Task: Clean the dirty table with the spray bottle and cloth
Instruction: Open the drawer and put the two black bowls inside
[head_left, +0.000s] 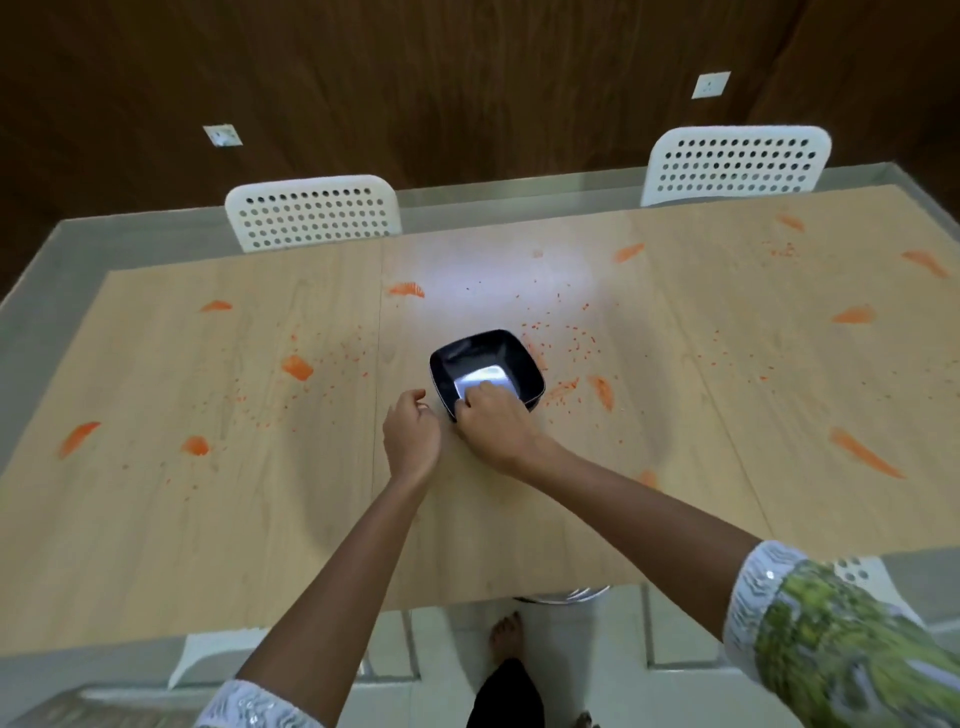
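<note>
While orange smears (297, 368) and crumbs streak the wooden table (182, 519) from left to right, the left hand (413, 439) hovers with fingers loosely curled, holding nothing, just left of a black square bowl (485, 351). At the bowl's near rim, the right hand (493, 421) grips it, fingertips curled inside. Two white perforated chairs (311, 210) stand at the far side.

1. Dark wood-panelled wall (467, 78) behind, with two white sockets (710, 85).
2. Two white perforated chairs (311, 210) on far side, well apart.
3. Pale tiled floor (452, 639) below near edge.
4. Bright glare patch mid-scene.
</note>
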